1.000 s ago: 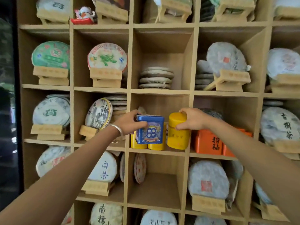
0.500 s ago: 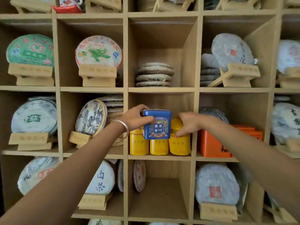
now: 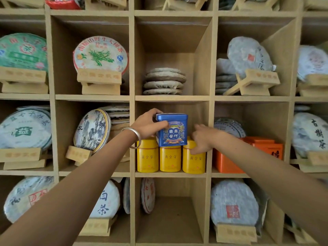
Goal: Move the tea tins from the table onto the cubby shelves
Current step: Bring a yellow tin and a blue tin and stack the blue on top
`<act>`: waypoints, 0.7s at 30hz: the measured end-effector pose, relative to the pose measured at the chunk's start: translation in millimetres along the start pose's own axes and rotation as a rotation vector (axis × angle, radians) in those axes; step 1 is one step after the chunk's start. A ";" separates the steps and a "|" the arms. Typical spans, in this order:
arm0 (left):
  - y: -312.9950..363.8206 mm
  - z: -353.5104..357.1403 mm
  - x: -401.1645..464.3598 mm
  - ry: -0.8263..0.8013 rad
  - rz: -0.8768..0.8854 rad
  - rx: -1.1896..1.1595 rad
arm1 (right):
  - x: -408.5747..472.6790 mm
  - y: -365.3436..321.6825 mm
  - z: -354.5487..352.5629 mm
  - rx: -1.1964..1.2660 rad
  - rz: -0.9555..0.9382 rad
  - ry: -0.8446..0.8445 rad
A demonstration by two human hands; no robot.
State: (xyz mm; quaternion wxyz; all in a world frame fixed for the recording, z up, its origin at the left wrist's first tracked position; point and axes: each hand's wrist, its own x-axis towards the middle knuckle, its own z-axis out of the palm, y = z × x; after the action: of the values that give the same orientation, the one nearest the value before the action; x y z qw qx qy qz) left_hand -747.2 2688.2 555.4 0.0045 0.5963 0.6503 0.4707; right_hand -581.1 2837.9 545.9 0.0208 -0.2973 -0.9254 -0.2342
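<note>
Three yellow round tea tins stand side by side in the middle cubby: left tin (image 3: 147,157), middle tin (image 3: 170,158), right tin (image 3: 194,161). A blue square tin (image 3: 172,130) sits on top of them. My left hand (image 3: 148,124) grips the blue tin from its left side, thumb across the front. My right hand (image 3: 204,137) rests on the top of the right yellow tin, fingers bent over its lid. The wooden cubby shelf (image 3: 170,174) carries the tins.
Orange tins (image 3: 229,162) fill the cubby to the right. Round wrapped tea cakes on wooden stands (image 3: 99,77) occupy most surrounding cubbies. A stack of flat cakes (image 3: 164,81) lies in the cubby above. The cubby below (image 3: 170,219) holds only two cakes at its left.
The right yellow tin went from the shelf front into line with the other two. The blue tin rose from in front of the yellow tins onto their tops. The camera moved closer.
</note>
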 end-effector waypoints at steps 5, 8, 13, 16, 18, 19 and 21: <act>2.7 0.3 3.6 0.035 0.016 0.008 | -2.4 -2.8 5.3 -0.037 -0.052 0.095; 2.5 -0.2 7.4 0.049 0.029 0.012 | -3.2 -4.9 11.2 -0.059 -0.052 0.144; -2.9 -1.7 15.1 0.058 0.045 0.024 | -6.7 0.3 12.4 0.163 -0.046 0.258; -3.2 -5.7 23.0 0.081 0.039 -0.031 | -6.7 8.6 1.9 0.690 0.000 0.459; -2.6 -7.0 29.2 0.100 0.027 -0.077 | -3.9 9.2 -7.7 0.983 0.019 0.475; -2.5 -6.8 31.9 0.102 0.022 -0.086 | -1.0 8.0 -11.5 1.049 0.032 0.460; -3.7 -4.5 36.3 0.089 0.003 -0.096 | 5.2 1.6 -15.2 1.093 0.050 0.424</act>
State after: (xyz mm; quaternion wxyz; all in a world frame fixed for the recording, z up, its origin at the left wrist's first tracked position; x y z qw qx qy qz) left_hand -763.0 2714.3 575.8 0.0034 0.5750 0.6255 0.5275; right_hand -586.0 2835.1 561.1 0.3612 -0.2119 -0.8802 0.2232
